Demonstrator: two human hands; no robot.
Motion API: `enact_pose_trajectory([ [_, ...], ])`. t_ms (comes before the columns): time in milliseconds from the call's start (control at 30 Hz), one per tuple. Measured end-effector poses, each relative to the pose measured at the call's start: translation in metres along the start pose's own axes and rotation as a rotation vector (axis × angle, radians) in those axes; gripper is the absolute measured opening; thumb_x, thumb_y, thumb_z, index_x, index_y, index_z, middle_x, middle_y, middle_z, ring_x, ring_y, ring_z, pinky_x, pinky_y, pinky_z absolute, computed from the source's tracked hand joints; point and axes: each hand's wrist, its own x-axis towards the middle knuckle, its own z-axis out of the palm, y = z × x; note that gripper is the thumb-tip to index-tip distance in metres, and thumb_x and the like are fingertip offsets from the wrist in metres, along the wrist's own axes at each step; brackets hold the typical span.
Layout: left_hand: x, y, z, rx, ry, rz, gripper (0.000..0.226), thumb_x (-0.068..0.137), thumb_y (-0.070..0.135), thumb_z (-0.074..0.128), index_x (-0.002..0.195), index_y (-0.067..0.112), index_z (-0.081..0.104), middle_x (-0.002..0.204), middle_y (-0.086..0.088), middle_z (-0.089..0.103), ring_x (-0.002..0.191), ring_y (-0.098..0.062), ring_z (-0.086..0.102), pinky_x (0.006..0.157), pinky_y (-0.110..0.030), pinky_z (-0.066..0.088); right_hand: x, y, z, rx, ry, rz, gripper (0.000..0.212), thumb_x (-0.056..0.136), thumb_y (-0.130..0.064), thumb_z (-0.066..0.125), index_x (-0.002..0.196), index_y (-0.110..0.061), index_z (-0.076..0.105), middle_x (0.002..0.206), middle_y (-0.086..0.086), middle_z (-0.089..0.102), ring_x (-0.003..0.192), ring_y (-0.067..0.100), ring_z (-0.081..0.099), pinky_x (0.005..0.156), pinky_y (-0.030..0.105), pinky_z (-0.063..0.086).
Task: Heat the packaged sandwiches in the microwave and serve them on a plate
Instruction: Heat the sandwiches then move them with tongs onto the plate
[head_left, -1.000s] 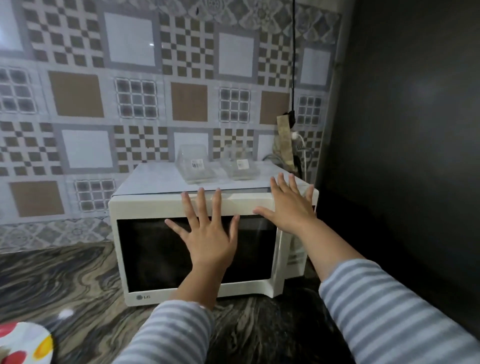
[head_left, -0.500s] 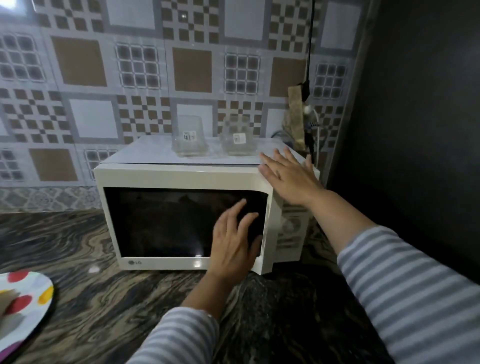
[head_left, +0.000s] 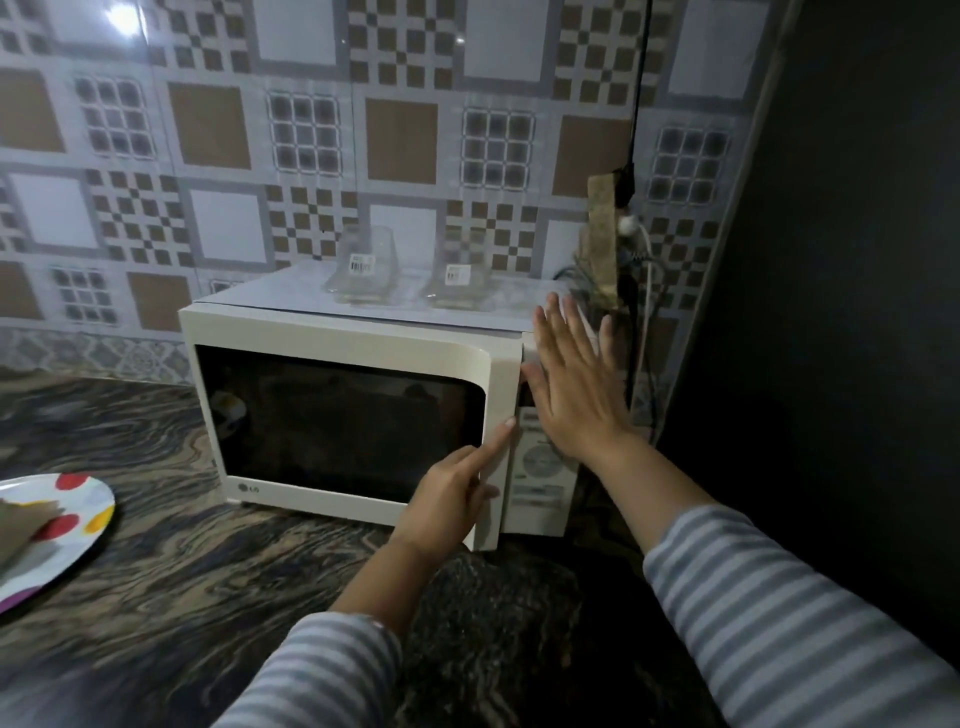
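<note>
A: Entry, door stage. Against the frame half a second back, the left hand (head_left: 452, 499) has slid off the dark window to the right edge of the microwave door (head_left: 337, 410). The door edge now stands slightly proud of the control panel (head_left: 540, 467), so I judge it just cracked open.

B: Grip state?

A: Left: fingers curled round the door's right edge, index finger laid up along it, so it holds the door. Right hand (head_left: 571, 384): fingers straight and spread, palm flat against the upper right front of the microwave (head_left: 291, 325), holding nothing. It was resting on the top corner before and has come down onto the panel side. Reads as bracing the body while the other hand pulls.

B: Sandwiches?

A: Two clear packaged sandwiches (head_left: 363, 270), both on top of the oven, at about 12 o'clock from the door, side by side, untouched. The second pack (head_left: 457, 283) sits just right of the first. Contents too blurred to describe.

B: Plate?

A: Spotted plate (head_left: 78, 525) on the counter (head_left: 208, 597) at 9 o'clock, well apart from the oven.

B: Meaning for the task?

A: Early. Opening is under way; loading, heating and serving are all still to do.
</note>
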Motion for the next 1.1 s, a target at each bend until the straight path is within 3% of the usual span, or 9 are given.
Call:
enact_pose_trajectory([
  [167, -0.002, -0.003, 0.010, 0.034, 0.017, -0.010, 0.102, 0.086, -0.006, 0.060, 0.141, 0.063, 0.009, 0.094, -0.005, 0.059, 0.079, -0.012, 0.056, 0.076, -0.020, 0.049, -0.003, 0.004, 0.021, -0.124, 0.158, -0.003, 0.060, 0.101, -0.040, 0.009, 0.152, -0.009, 0.006, 0.161, 0.013, 0.004, 0.148, 0.026, -0.001, 0.116, 0.058, 0.002],
  [233, -0.002, -0.004, 0.009, 0.022, 0.013, -0.009, 0.101, 0.087, -0.006, 0.060, 0.142, 0.062, 0.010, 0.105, -0.006, 0.062, 0.085, -0.012, 0.060, 0.081, -0.028, 0.053, -0.009, 0.008, 0.032, -0.157, 0.202, -0.019, 0.062, 0.099, -0.039, 0.019, 0.152, -0.011, 0.005, 0.160, 0.013, 0.002, 0.148, 0.026, -0.003, 0.115, 0.059, -0.002],
  [333, 0.000, -0.004, 0.010, 0.043, 0.015, -0.003, 0.100, 0.086, -0.002, 0.064, 0.143, 0.060, 0.010, 0.112, -0.005, 0.064, 0.086, -0.015, 0.062, 0.080, -0.037, 0.053, -0.026, 0.009, 0.052, -0.178, 0.219, -0.025, 0.064, 0.098, -0.041, 0.023, 0.152, -0.014, 0.003, 0.160, 0.011, -0.005, 0.148, 0.027, -0.010, 0.113, 0.057, -0.013],
  [433, 0.003, -0.005, 0.010, 0.050, 0.006, -0.008, 0.101, 0.084, -0.002, 0.065, 0.143, 0.060, 0.010, 0.106, -0.006, 0.065, 0.076, -0.014, 0.058, 0.076, -0.038, 0.052, -0.032, 0.009, 0.064, -0.199, 0.234, -0.006, 0.064, 0.099, -0.043, 0.023, 0.152, -0.015, 0.000, 0.160, 0.010, -0.015, 0.145, 0.027, -0.018, 0.113, 0.059, -0.010],
  [533, 0.005, -0.007, 0.008, 0.044, 0.007, -0.001, 0.099, 0.085, -0.001, 0.065, 0.143, 0.060, 0.012, 0.117, -0.003, 0.065, 0.080, -0.011, 0.064, 0.078, -0.034, 0.053, -0.030, 0.009, 0.064, -0.234, 0.246, -0.016, 0.065, 0.100, -0.043, 0.024, 0.152, -0.013, 0.000, 0.159, 0.012, -0.003, 0.145, 0.028, -0.019, 0.114, 0.057, -0.009],
  [633, 0.007, -0.010, 0.009, 0.021, 0.026, 0.008, 0.098, 0.085, -0.005, 0.063, 0.142, 0.060, 0.016, 0.116, 0.003, 0.064, 0.080, 0.006, 0.063, 0.078, -0.014, 0.051, -0.030, 0.010, 0.066, -0.265, 0.251, -0.045, 0.065, 0.101, -0.041, 0.023, 0.151, -0.008, -0.001, 0.158, 0.015, -0.003, 0.144, 0.029, -0.020, 0.116, 0.055, -0.005],
  [700, 0.007, -0.013, 0.010, 0.007, 0.028, 0.006, 0.098, 0.085, -0.007, 0.062, 0.141, 0.061, 0.018, 0.112, 0.005, 0.065, 0.079, 0.016, 0.060, 0.076, -0.008, 0.049, -0.029, 0.011, 0.068, -0.232, 0.258, -0.064, 0.065, 0.101, -0.040, 0.024, 0.151, -0.006, 0.002, 0.157, 0.016, -0.001, 0.144, 0.029, -0.020, 0.116, 0.055, 0.004],
  [900, 0.011, -0.015, 0.009, -0.027, 0.012, -0.002, 0.099, 0.084, -0.006, 0.063, 0.139, 0.063, 0.018, 0.112, -0.002, 0.067, 0.080, -0.001, 0.068, 0.079, -0.026, 0.056, -0.028, 0.011, 0.069, -0.261, 0.273, -0.084, 0.065, 0.101, -0.041, 0.028, 0.150, -0.004, 0.006, 0.156, 0.019, 0.003, 0.145, 0.034, 0.005, 0.115, 0.055, 0.012],
  [1100, 0.011, -0.016, 0.010, -0.037, 0.041, 0.001, 0.099, 0.085, -0.010, 0.058, 0.138, 0.064, 0.021, 0.118, 0.008, 0.065, 0.078, 0.011, 0.065, 0.077, -0.018, 0.055, -0.027, 0.015, 0.070, -0.292, 0.301, -0.117, 0.064, 0.102, -0.041, 0.027, 0.150, -0.004, 0.008, 0.156, 0.020, 0.004, 0.145, 0.034, 0.007, 0.116, 0.054, 0.004],
])
